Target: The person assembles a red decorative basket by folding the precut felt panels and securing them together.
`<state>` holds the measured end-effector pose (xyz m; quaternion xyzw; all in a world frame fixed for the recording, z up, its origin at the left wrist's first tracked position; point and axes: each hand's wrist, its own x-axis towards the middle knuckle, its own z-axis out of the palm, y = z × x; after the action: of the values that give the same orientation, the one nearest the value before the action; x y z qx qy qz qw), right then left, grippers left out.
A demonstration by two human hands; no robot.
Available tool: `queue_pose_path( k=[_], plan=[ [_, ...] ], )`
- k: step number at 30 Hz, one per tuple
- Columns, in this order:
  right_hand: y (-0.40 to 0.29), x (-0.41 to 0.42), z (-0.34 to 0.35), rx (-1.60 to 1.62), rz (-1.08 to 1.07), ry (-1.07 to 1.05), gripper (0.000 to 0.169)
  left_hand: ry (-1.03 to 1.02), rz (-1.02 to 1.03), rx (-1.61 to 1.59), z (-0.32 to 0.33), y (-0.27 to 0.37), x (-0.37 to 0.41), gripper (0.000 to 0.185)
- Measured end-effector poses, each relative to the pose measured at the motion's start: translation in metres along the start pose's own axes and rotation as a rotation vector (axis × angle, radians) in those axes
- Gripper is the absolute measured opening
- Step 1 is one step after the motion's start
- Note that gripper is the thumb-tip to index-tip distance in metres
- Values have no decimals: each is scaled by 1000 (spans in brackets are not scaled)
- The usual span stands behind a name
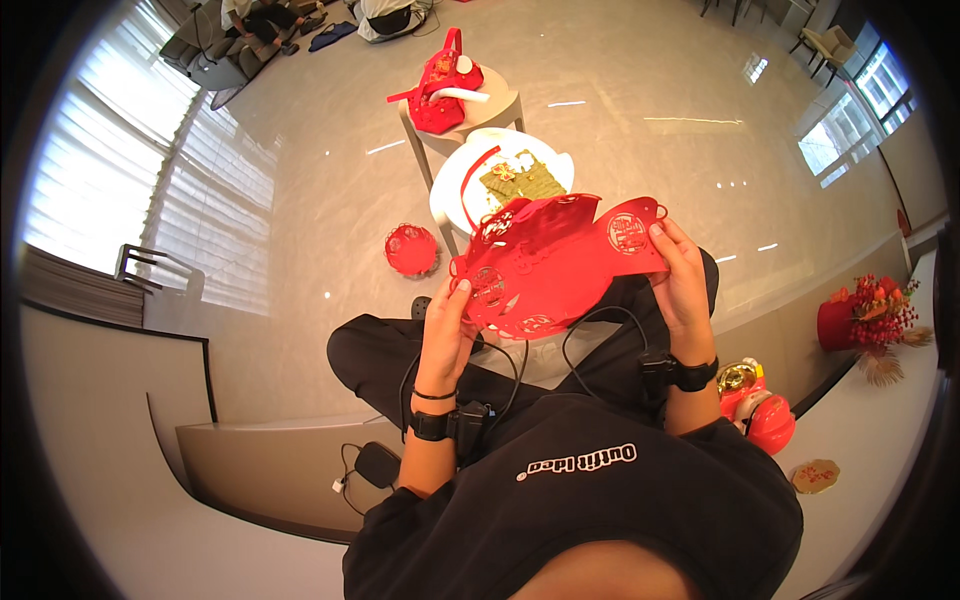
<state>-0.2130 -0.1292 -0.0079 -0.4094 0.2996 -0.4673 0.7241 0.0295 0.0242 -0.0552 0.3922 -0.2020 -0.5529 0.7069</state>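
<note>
A red felt-like sheet [551, 270] with cut-out round patterns and petal-shaped edges spreads between my hands above my lap. My left hand [448, 330] pinches its left edge, thumb on top. At the opposite side, my right hand [681, 274] grips a flap near a small loop. Beyond the sheet, a round white stool or table top [444, 184] bears a red strip [474, 176] and a folded green piece [536, 176] with small decorations. A finished-looking red basket [410, 249] with a looped rim stands on the floor to the left.
Red handled bags [439, 105] and a white roll [459, 94] lie on a beige stool [501, 97] farther off. Cables run near my legs. A red figurine [769, 421] and a red flower arrangement [862, 319] are at right. A person [262, 21] sits at far upper left.
</note>
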Motion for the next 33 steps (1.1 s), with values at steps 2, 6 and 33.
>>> queue_pose_path(
  k=[2,6,33],
  plan=[
    [0,0,-1,-4,-1,-7,26,15,10,47,-4,-4,1,36],
    [3,4,-10,-6,1,2,27,-46,-1,-137,-2,1,-2,34],
    [53,11,-5,69,126,-119,30,75,3,-419,0,22,-6,35]
  ],
)
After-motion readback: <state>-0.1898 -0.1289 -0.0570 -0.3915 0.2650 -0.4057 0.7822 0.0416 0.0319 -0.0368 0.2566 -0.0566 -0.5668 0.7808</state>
